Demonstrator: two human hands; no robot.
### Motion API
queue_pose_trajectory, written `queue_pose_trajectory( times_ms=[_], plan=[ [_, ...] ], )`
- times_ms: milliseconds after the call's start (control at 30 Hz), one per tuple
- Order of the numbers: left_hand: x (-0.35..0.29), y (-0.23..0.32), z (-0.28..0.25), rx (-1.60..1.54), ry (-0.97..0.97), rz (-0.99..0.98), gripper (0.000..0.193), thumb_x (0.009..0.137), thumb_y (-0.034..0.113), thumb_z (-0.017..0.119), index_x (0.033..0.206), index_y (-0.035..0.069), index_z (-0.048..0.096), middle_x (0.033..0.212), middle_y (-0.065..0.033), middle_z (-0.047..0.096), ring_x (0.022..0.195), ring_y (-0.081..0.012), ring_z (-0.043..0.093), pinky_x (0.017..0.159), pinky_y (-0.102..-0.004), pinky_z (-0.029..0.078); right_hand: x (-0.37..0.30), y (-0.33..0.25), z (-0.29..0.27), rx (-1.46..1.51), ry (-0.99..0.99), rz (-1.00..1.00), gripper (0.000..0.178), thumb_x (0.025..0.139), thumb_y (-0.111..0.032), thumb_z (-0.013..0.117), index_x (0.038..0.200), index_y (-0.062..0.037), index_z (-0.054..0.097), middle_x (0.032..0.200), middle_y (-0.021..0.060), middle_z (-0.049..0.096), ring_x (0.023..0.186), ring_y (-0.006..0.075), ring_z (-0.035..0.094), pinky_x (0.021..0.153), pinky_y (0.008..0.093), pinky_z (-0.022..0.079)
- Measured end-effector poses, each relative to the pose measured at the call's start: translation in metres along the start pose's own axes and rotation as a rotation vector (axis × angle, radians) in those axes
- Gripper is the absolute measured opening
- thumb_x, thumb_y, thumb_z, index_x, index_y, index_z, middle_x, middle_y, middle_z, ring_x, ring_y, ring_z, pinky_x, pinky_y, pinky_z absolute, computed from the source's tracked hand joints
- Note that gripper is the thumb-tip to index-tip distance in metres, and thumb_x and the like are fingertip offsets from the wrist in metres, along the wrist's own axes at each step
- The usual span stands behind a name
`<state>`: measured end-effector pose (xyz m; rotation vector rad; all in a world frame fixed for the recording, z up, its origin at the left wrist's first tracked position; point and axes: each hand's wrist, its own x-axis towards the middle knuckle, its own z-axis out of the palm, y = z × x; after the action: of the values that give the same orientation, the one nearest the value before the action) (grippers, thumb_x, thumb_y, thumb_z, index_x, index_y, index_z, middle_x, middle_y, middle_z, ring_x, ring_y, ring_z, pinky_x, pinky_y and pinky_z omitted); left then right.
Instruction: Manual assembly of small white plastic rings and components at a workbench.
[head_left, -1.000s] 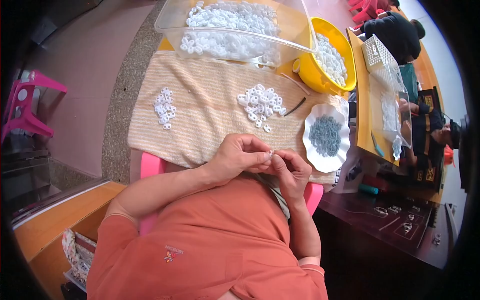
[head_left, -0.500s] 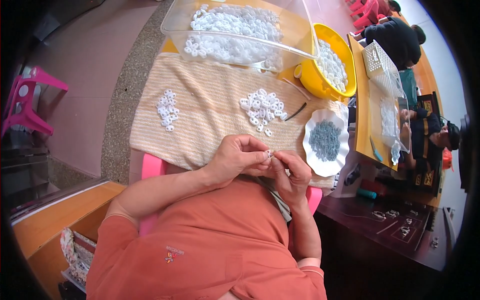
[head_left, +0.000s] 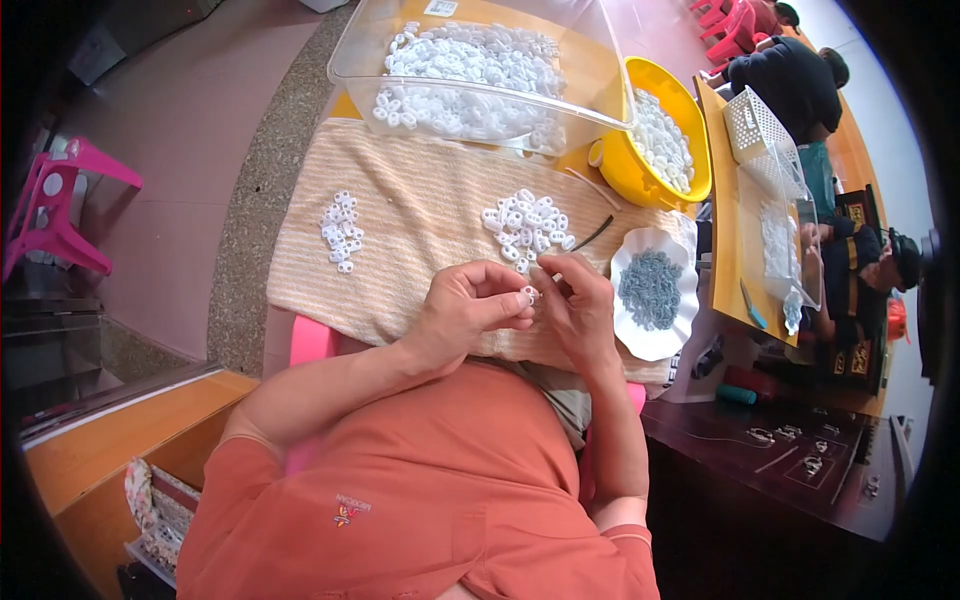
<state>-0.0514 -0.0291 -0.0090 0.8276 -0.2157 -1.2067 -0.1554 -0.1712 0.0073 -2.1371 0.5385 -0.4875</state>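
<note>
The left hand (head_left: 465, 310) and the right hand (head_left: 578, 300) met over the near edge of a beige ribbed cloth (head_left: 430, 230), fingertips pinched together on a small white plastic ring (head_left: 529, 293) held between them. Both hands were closed on that piece; what the right fingers did beyond pinching was too small to tell.

The cloth's near edge ran just under the wrists, above the person's lap and a pink seat (head_left: 312, 342). The left part of the cloth lay mostly bare, with a small cluster of white rings (head_left: 341, 230) well apart from the hands. A larger heap of white rings (head_left: 525, 222) sat just beyond the fingertips, and a thin dark tool (head_left: 592, 233) lay beside it.

Close to the right hand stood a white scalloped dish (head_left: 655, 340) holding small grey parts (head_left: 650, 288), narrowing the room on that side. At the cloth's far edge a clear plastic tub (head_left: 350, 60) full of white rings blocked the way forward, and a yellow bowl (head_left: 625, 170) of white pieces stood just beside it. Beyond the dish, a wooden table (head_left: 725, 270) carried a white basket (head_left: 755, 125), where other people in dark clothes sat. A pink stool (head_left: 60, 200) stood on the floor far to the left.
</note>
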Motion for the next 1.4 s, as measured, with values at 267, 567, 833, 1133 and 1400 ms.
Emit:
queue_pose_trajectory(
  times_ms=[267, 567, 833, 1133, 1400],
  plan=[
    [0.001, 0.007, -0.002, -0.057, 0.033, 0.044, 0.013, 0.089, 0.002, 0.061, 0.100, -0.003, 0.061, 0.093, -0.0074, 0.065, 0.081, -0.0135, 0.065, 0.076, -0.0271, 0.056, 0.010, -0.009, 0.003, -0.405, -0.125, -0.130, 0.023, 0.076, -0.004, 0.067, 0.098, -0.0051, 0.065, 0.090, 0.0117, 0.061, 0.076, 0.0319, 0.063, 0.065, 0.0385, 0.050],
    [0.007, 0.024, -0.010, -0.104, 0.071, 0.133, 0.014, 0.087, 0.001, 0.062, 0.101, 0.000, 0.061, 0.092, -0.0090, 0.067, 0.081, -0.0150, 0.066, 0.076, -0.0281, 0.057, 0.016, -0.013, 0.011, -0.431, -0.087, -0.105, 0.023, 0.077, -0.013, 0.069, 0.098, -0.0069, 0.065, 0.089, 0.0092, 0.061, 0.076, 0.0304, 0.063, 0.065, 0.0395, 0.050],
    [0.008, 0.025, -0.012, -0.116, 0.088, 0.145, 0.013, 0.087, 0.002, 0.063, 0.100, 0.000, 0.062, 0.091, -0.0088, 0.067, 0.079, -0.0144, 0.066, 0.075, -0.0271, 0.057, 0.023, -0.010, 0.021, -0.525, -0.109, -0.144, 0.018, 0.079, -0.014, 0.066, 0.096, -0.0083, 0.064, 0.088, 0.0087, 0.060, 0.075, 0.0308, 0.063, 0.063, 0.0414, 0.049],
    [0.010, 0.024, -0.013, -0.108, 0.106, 0.128, 0.012, 0.087, 0.001, 0.062, 0.099, 0.000, 0.062, 0.090, -0.0074, 0.066, 0.079, -0.0131, 0.065, 0.075, -0.0271, 0.057, 0.012, -0.009, 0.008, -0.132, 0.104, -0.050, 0.009, 0.089, -0.005, 0.059, 0.097, -0.0023, 0.062, 0.078, 0.0099, 0.061, 0.065, 0.0179, 0.061, 0.057, 0.0320, 0.047],
    [0.008, 0.010, -0.012, -0.087, 0.027, 0.073, 0.012, 0.087, 0.000, 0.063, 0.099, 0.001, 0.062, 0.091, -0.0076, 0.067, 0.081, -0.0147, 0.067, 0.076, -0.0279, 0.058, -0.005, -0.001, 0.010, 0.594, 0.065, 0.287, 0.019, 0.093, -0.006, 0.057, 0.108, 0.0053, 0.060, 0.085, 0.0074, 0.065, 0.067, 0.0107, 0.061, 0.061, 0.0234, 0.053]
  ],
)
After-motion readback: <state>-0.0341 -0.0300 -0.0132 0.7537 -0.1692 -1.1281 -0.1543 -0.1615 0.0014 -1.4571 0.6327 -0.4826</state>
